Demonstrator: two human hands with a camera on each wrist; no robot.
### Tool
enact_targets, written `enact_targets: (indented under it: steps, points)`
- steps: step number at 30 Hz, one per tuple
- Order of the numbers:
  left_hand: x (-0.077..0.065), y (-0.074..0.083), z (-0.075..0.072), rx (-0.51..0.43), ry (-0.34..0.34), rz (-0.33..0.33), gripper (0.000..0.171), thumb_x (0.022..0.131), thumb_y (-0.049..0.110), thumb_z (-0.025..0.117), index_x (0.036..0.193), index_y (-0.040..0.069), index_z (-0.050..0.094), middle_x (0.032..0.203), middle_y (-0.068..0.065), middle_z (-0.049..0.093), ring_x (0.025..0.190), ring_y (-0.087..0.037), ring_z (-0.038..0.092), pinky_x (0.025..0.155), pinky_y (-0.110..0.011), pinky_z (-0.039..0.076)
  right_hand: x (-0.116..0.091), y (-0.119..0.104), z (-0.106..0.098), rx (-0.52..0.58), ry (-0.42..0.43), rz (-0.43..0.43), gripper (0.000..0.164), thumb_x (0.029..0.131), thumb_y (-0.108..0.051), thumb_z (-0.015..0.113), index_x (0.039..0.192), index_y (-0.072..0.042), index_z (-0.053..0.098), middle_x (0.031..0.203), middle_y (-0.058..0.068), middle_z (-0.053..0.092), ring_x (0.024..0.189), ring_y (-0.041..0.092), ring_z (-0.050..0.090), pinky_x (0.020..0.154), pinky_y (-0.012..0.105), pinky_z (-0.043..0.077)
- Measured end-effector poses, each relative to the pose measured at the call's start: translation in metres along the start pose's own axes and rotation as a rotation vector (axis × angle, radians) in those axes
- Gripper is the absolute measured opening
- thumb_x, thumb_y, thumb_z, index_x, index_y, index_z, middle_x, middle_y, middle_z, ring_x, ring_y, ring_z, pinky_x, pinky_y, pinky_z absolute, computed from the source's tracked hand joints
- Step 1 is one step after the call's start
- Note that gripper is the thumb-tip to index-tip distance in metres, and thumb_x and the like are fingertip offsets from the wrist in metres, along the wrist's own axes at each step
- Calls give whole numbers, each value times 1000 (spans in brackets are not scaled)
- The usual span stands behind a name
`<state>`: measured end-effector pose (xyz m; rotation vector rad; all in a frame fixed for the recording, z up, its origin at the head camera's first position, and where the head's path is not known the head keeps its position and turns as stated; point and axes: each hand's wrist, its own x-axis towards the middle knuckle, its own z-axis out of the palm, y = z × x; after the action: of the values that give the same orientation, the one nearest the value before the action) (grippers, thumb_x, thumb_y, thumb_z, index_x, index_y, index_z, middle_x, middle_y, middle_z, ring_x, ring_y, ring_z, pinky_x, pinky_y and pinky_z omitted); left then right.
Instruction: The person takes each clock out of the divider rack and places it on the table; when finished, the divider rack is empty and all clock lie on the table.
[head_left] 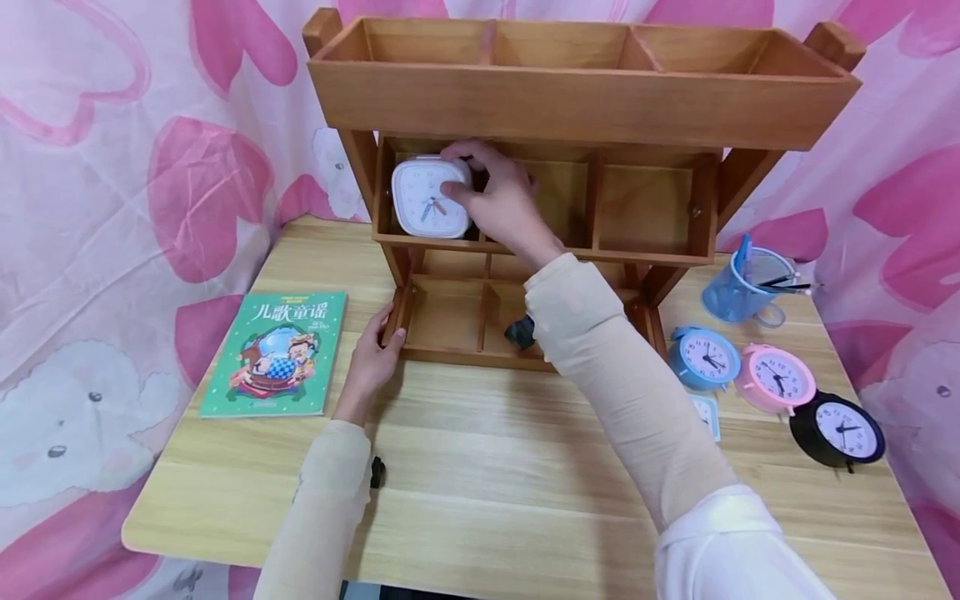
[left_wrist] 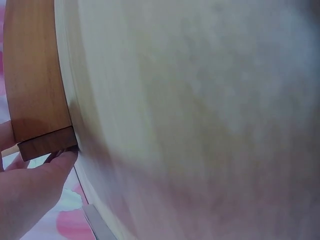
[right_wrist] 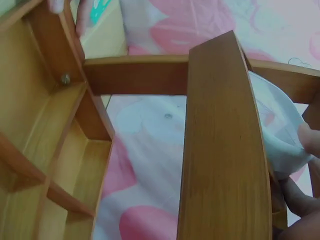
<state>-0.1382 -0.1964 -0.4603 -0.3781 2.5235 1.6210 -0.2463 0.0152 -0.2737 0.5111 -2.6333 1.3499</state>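
Observation:
A white square alarm clock (head_left: 415, 193) stands in the left compartment of the middle tier of a wooden shelf (head_left: 585, 104). My right hand (head_left: 504, 198) holds the clock by its right side, thumb on the front edge and fingers behind the top. In the right wrist view the clock (right_wrist: 282, 125) shows behind the tier's front board, pinched by the right hand (right_wrist: 302, 207). Low at the shelf's left side, my left hand (head_left: 372, 360) grips the bottom corner; in the left wrist view its thumb and fingers lie around the wooden end (left_wrist: 47, 142).
A green children's book (head_left: 277, 354) lies left of the shelf. On the right stand a blue pen cup (head_left: 731, 292) and blue (head_left: 703, 358), pink (head_left: 776, 379) and black (head_left: 838, 429) round alarm clocks. A small light-blue square clock (head_left: 707, 414) is partly hidden by the right sleeve.

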Motion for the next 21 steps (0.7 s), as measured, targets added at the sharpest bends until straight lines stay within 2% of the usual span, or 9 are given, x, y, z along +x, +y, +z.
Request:
enact_targets:
  steps: [2, 5, 8, 10, 13, 17, 19, 21]
  points:
    - [1, 1, 1, -10, 1, -3, 55, 106, 24, 47, 157, 31, 28, 154, -20, 38, 142, -32, 36, 117, -48, 30, -1, 1, -1, 102, 46, 6, 32, 91, -23, 73, 122, -25, 68, 113, -8, 69, 105, 1, 58, 101, 29, 30]
    - [3, 2, 2, -17, -2, -12, 56, 105, 23, 47, 157, 31, 28, 154, -20, 39, 141, -32, 37, 116, -47, 31, -3, 2, -5, 277, 97, -56, 30, 90, -13, 74, 120, -12, 70, 110, 3, 72, 101, 6, 62, 91, 23, 42]
    - [3, 4, 2, -25, -1, -23, 55, 105, 24, 47, 157, 32, 28, 154, -18, 38, 140, -31, 37, 116, -47, 32, -9, 2, -13, 421, 106, -129, 30, 89, -6, 73, 119, -2, 70, 110, 12, 71, 98, 12, 63, 86, 25, 49]
    - [4, 5, 1, -26, -7, -23, 56, 106, 24, 47, 157, 32, 27, 154, -19, 38, 141, -32, 37, 116, -48, 32, -17, 4, -22, 469, 111, -148, 30, 89, -5, 73, 118, 0, 69, 111, 13, 70, 96, 13, 63, 85, 25, 49]
    - [6, 7, 0, -25, -16, -29, 56, 106, 25, 46, 157, 33, 26, 156, -18, 36, 142, -32, 36, 116, -49, 30, -39, 9, -38, 489, 120, -166, 31, 90, -5, 72, 119, 2, 68, 111, 12, 69, 93, 15, 62, 82, 26, 51]
    - [8, 6, 0, -15, -27, -46, 56, 106, 27, 45, 157, 36, 25, 158, -16, 33, 142, -32, 34, 117, -49, 30, -76, 27, -59, 490, 167, -176, 30, 90, -3, 71, 119, 2, 68, 110, 8, 69, 92, 17, 62, 79, 24, 51]
    - [8, 5, 0, -11, -33, -49, 56, 106, 27, 45, 157, 37, 24, 158, -16, 32, 142, -32, 34, 116, -50, 30, -100, 39, -72, 456, 202, -141, 31, 90, -4, 71, 120, 0, 69, 110, 7, 69, 92, 19, 61, 78, 23, 52]
    - [6, 3, 0, -12, -39, -51, 56, 106, 27, 45, 157, 36, 24, 158, -16, 32, 142, -33, 34, 116, -50, 31, -128, 56, -85, 384, 243, -51, 34, 91, -11, 72, 124, -8, 69, 114, 3, 68, 96, 20, 61, 77, 20, 53]
